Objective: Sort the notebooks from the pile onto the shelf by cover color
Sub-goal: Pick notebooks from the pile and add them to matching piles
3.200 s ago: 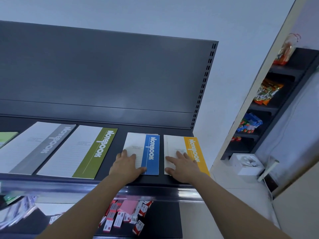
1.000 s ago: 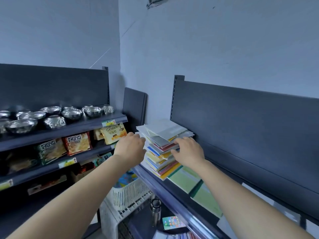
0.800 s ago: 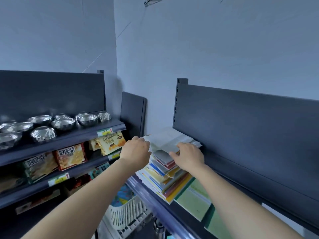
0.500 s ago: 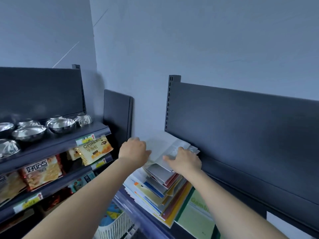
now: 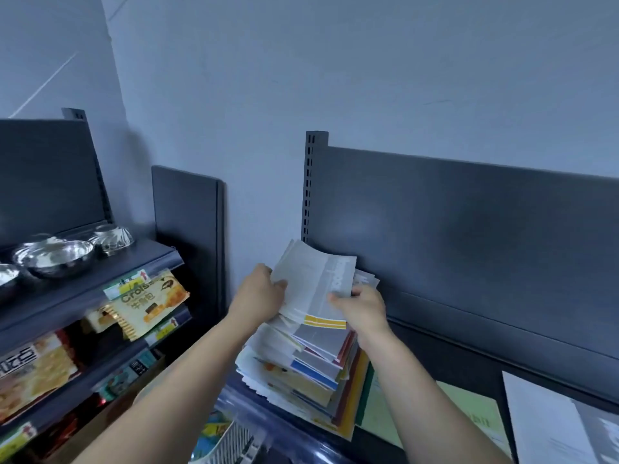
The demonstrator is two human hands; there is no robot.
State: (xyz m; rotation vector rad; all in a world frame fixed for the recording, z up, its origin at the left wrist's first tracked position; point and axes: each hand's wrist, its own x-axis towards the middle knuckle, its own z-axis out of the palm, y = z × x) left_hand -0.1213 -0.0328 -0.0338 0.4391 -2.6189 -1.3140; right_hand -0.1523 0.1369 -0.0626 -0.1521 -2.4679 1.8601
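A tall, untidy pile of notebooks (image 5: pixel 301 366) with covers of many colors stands at the left end of the dark shelf (image 5: pixel 395 445). Both hands hold a few notebooks lifted and tilted above the pile. The front one is a grey-spined notebook (image 5: pixel 321 283); a yellow spine (image 5: pixel 325 321) shows beneath it. My left hand (image 5: pixel 259 294) grips their left edge, and my right hand (image 5: pixel 360 304) grips their right edge. A pale green notebook (image 5: pixel 469 416) and a grey notebook (image 5: pixel 552 423) lie flat on the shelf to the right.
The shelf's dark back panel (image 5: pixel 469 229) rises behind the pile. To the left, another shelf holds steel bowls (image 5: pixel 57 259), with snack packets (image 5: pixel 147 303) on the tiers below. A white basket (image 5: pixel 231 443) sits under the shelf's front edge.
My hands left the blue and yellow notebooks on the shelf's right end and went to the pile. They have now lifted a few top notebooks and tilted them up off the stack.
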